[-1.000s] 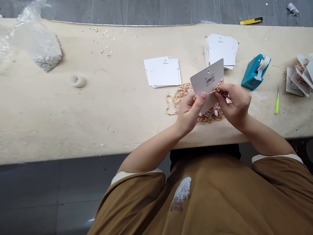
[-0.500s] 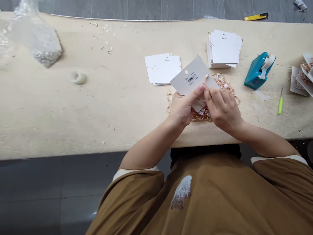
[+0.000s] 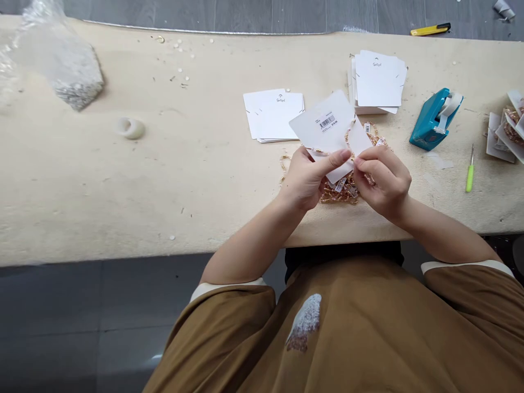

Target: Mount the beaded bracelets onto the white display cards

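Note:
My left hand (image 3: pixel 309 177) is closed on a white jewelry card (image 3: pixel 317 123), its thumb on top near the lower right edge. The card is tilted, with a printed barcode label facing up. A beaded necklace (image 3: pixel 347 136) in pink and gold runs across the card's back. My right hand (image 3: pixel 382 177) pinches part of that necklace between thumb and forefinger at the card's lower right edge. Beneath both hands lies a heap of similar beaded necklaces (image 3: pixel 339 195) with small white tags, partly hidden by the card and hands.
White cards lie in a low stack (image 3: pixel 272 117) and a taller stack (image 3: pixel 379 82). To the right are a teal tape dispenser (image 3: pixel 429 123), a green-handled pick (image 3: pixel 469 177) and carded necklaces (image 3: pixel 501 139). A tape roll (image 3: pixel 131 128), a plastic bag (image 3: pixel 77 76) and a yellow cutter (image 3: pixel 429 30) lie farther off.
The right hand has drawn back slightly right and down, its fingers opened up around the pinch. More of the necklace strand now shows on the card, which has shifted a little right.

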The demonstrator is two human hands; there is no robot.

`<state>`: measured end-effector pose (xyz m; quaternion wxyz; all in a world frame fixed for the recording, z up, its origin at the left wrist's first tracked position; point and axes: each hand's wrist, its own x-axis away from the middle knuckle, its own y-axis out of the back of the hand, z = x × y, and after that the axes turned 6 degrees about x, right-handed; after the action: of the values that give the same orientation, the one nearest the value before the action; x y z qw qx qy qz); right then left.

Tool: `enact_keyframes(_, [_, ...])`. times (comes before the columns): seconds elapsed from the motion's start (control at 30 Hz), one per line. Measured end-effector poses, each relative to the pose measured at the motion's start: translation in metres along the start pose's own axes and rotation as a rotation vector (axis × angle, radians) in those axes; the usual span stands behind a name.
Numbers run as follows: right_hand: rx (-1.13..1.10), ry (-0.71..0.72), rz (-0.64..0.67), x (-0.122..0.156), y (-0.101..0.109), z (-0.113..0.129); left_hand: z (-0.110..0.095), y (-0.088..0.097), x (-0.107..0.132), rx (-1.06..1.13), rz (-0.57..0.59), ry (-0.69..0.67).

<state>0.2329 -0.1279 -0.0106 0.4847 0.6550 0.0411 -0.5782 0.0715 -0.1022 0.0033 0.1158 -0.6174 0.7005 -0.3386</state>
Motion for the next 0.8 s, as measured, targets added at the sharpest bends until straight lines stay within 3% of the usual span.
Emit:
enact_keyframes(0.17, [0.116,0.144,0.039,-0.007,0.002,0.001,0.001,0.0,-0.002,0.034,-0.03,-0.07])
enact_keyframes(0.37, [0.333,0.354,0.075,-0.013,0.006,0.01,0.003,0.004,-0.006,0.017,-0.089,-0.05])
enact_keyframes(0.5, [0.231,0.392,0.069,-0.012,0.008,0.007,-0.002,0.007,-0.01,-0.019,-0.07,-0.134])
enact_keyframes(0.57, [0.014,0.244,0.014,-0.01,0.006,0.004,-0.007,0.009,-0.011,-0.037,-0.056,-0.218])
enact_keyframes(0.67, [-0.391,-0.262,-0.066,-0.006,0.0,0.004,-0.012,0.01,-0.011,-0.072,-0.034,-0.312])
enact_keyframes(0.73, [-0.69,-0.575,0.018,-0.006,-0.004,0.006,-0.012,0.011,-0.01,-0.091,-0.022,-0.332])
enact_keyframes(0.8, [-1.013,-0.753,0.209,-0.008,-0.006,0.008,-0.011,0.01,-0.008,-0.096,-0.017,-0.34])
